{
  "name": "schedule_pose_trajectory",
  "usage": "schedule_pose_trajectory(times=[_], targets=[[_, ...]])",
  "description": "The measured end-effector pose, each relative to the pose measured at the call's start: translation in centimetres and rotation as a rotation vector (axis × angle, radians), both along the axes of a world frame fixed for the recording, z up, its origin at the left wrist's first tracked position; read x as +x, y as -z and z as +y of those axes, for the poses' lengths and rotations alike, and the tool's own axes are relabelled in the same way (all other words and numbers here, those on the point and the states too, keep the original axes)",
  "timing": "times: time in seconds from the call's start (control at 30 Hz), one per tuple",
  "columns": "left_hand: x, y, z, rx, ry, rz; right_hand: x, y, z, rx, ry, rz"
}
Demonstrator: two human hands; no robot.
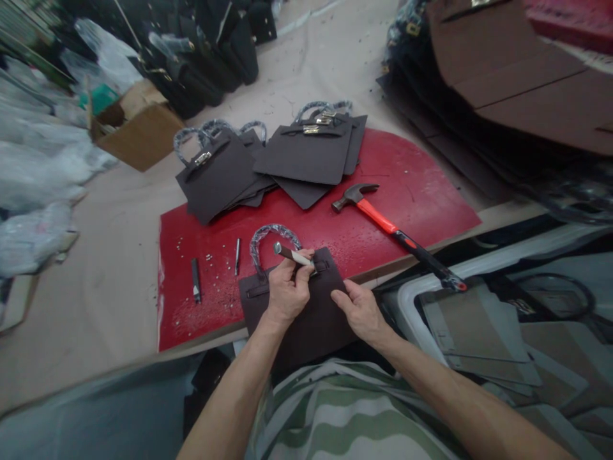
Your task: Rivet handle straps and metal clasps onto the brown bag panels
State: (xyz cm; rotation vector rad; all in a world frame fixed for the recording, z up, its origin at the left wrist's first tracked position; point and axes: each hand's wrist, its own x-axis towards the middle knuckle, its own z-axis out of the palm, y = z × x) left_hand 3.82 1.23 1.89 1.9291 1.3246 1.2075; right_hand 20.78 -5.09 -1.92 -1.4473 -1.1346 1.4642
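Note:
A dark brown bag panel (311,326) with a plastic-wrapped handle (274,231) lies over the front edge of the red mat (416,185). My left hand (288,287) is closed around a pen-like tool (293,254) with a silver end and a pale section. The tool's tip is at the panel's upper part, by a strap slot, partly hidden by my fingers. My right hand (361,310) pinches the panel's right edge between thumb and fingers.
A claw hammer (383,220) lies across the mat's right side. Finished-looking panels (306,153) are piled behind. Two small metal tools (196,281) lie left. A cardboard box (138,131), black bags (205,57), a brown stack (517,70) and a white-rimmed bin (412,300) surround the work.

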Motion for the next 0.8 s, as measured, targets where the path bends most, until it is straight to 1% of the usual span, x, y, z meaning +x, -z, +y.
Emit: schedule_pose_trajectory(times=[0.13, 0.33, 0.47, 0.67, 0.73, 0.8], targets=[[0.1, 0.0, 0.0, 0.010, -0.004, 0.021, 0.0, 0.1, 0.0, 0.019, -0.017, -0.019], [0.4, 0.2, -0.2, 0.072, -0.014, 0.065, 0.1, 0.4, 0.0, 0.028, -0.038, -0.033], [0.6, 0.5, -0.5, 0.127, 0.000, 0.099, 0.2, 0.1, 0.0, 0.034, -0.050, -0.046], [0.7, 0.7, -0.7, 0.153, 0.007, 0.146, 0.4, -0.5, -0.1, 0.032, -0.091, -0.078], [0.6, 0.7, -0.7, 0.165, 0.019, 0.145, 0.7, -0.9, -0.4, 0.031, -0.111, -0.137], [0.5, 0.7, -0.7, 0.153, 0.033, 0.134, 1.4, -1.6, -0.7, 0.053, -0.156, -0.301]])
